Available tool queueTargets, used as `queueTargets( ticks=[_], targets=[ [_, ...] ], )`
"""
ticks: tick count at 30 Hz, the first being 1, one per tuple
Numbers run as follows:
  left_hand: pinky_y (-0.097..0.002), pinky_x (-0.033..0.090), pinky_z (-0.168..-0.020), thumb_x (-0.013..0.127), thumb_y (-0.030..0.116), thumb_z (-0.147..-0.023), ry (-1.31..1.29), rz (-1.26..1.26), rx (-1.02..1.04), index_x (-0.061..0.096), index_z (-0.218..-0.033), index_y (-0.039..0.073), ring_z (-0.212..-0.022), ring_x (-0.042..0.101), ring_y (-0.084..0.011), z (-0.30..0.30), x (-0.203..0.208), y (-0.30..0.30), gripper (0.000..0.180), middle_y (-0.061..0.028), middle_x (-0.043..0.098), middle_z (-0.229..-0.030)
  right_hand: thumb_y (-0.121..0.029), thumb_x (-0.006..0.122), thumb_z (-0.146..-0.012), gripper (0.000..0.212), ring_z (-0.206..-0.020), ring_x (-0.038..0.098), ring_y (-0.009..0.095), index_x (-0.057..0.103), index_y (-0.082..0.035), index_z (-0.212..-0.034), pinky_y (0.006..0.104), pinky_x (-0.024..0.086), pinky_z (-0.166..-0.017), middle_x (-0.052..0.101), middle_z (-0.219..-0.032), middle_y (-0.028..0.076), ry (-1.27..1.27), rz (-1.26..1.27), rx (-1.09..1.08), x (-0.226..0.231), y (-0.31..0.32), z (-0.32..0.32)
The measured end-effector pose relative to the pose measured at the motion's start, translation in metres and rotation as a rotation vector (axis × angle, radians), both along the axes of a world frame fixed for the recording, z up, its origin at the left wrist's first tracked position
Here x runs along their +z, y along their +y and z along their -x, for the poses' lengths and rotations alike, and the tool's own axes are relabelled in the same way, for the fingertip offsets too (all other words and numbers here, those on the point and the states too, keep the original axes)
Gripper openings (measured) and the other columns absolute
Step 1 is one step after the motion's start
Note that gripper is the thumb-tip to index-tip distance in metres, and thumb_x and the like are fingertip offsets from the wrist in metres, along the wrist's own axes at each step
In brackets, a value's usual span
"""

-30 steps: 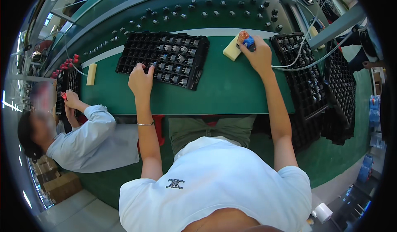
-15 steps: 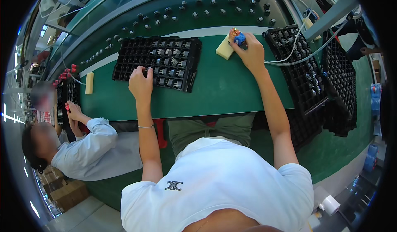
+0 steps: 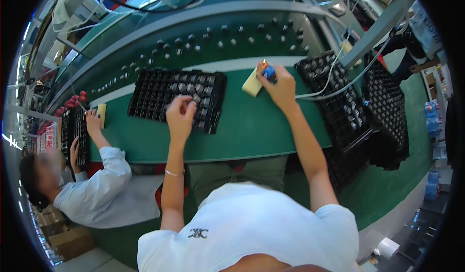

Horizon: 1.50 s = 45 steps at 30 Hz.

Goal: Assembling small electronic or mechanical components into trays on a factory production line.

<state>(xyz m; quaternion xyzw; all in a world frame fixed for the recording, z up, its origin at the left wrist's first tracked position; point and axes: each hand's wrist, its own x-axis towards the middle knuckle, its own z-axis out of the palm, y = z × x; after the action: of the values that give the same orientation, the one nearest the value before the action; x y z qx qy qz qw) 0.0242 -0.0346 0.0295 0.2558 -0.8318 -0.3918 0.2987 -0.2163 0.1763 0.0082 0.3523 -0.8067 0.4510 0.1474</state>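
Note:
My left hand (image 3: 180, 119) is over the near edge of a black compartment tray (image 3: 150, 97). Its fingers are curled toward the thumb, and anything between them is too small to make out. Small dark and silvery parts (image 3: 186, 88) fill the tray's right-hand compartments, while many pockets on the left hold none. Farther right, my right hand (image 3: 282, 88) grips a small blue piece with a shiny copper-coloured top (image 3: 266, 71). That piece is right beside a pale yellow block (image 3: 251, 84) on the green tabletop.
Rows of small parts (image 3: 220, 44) stand on the green surface behind the pale strip. Stacked black trays (image 3: 334, 102) lie at the right, with a pale cable (image 3: 315, 95) across them. A co-worker (image 3: 101, 182) sits at the left by another black tray and a yellow block (image 3: 101, 114).
My left hand has shifted right along the tray. My right hand keeps its grip on the blue piece by the yellow block. The co-worker's hands have moved apart, and the view has tilted.

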Motion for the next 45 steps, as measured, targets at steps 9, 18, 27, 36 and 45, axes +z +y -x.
queueTargets(
  ticks=[9,18,27,36,45],
  targets=[
    [-0.0207,0.043,-0.064,0.07,0.009,-0.083,0.018,-0.253,-0.485,0.064,-0.118,0.001,-0.073,0.051,-0.0044,0.064,0.035,0.045,0.036,0.0009,0.061,-0.09,-0.028,0.081,-0.076,0.035,-0.063,0.059,0.013,0.065,0.001,-0.089,0.0279,0.047,-0.057,0.063,-0.074,0.009,-0.29,0.136,0.441,0.058,-0.006,-0.033],
    [-0.0221,0.045,-0.061,0.072,0.01,-0.083,-0.095,-0.215,-0.511,0.068,-0.097,-0.001,-0.066,0.055,-0.0057,0.078,0.015,0.049,0.018,0.0011,0.063,-0.073,-0.027,0.079,-0.081,0.031,-0.076,0.06,0.006,0.07,-0.002,-0.096,0.0225,0.047,-0.063,0.067,-0.087,0.001,-0.6,0.239,0.63,0.039,-0.008,-0.034],
    [-0.0288,0.051,-0.062,0.076,0.019,-0.078,-0.008,-0.084,-0.279,0.07,-0.09,0.0,-0.065,0.065,-0.017,0.1,0.004,0.005,0.024,-0.0111,0.068,-0.072,-0.018,0.071,-0.089,0.027,-0.077,0.062,0.008,0.066,-0.001,-0.109,0.0212,0.047,-0.062,0.068,-0.097,0.003,-0.666,0.867,-0.06,-0.002,0.04,0.065],
    [-0.0414,0.053,-0.078,0.071,0.025,-0.079,-0.176,0.457,-0.032,0.072,-0.087,0.009,-0.092,0.064,-0.0308,0.191,-0.03,-0.087,0.018,-0.0113,0.069,-0.09,-0.015,0.07,-0.09,0.025,-0.074,0.065,0.011,0.067,0.002,-0.108,0.0209,0.05,-0.062,0.07,-0.093,0.006,-0.563,0.73,-0.074,-0.007,0.028,0.053],
    [-0.0523,0.045,-0.089,0.068,0.026,-0.082,-0.347,0.714,0.002,0.073,-0.092,0.014,-0.111,0.054,-0.0312,0.226,-0.056,-0.114,0.017,-0.0093,0.068,-0.1,-0.016,0.071,-0.089,0.026,-0.076,0.064,0.01,0.067,0.002,-0.107,0.0207,0.05,-0.062,0.07,-0.093,0.006,-0.533,0.679,-0.066,-0.006,0.025,0.049]
  ],
)
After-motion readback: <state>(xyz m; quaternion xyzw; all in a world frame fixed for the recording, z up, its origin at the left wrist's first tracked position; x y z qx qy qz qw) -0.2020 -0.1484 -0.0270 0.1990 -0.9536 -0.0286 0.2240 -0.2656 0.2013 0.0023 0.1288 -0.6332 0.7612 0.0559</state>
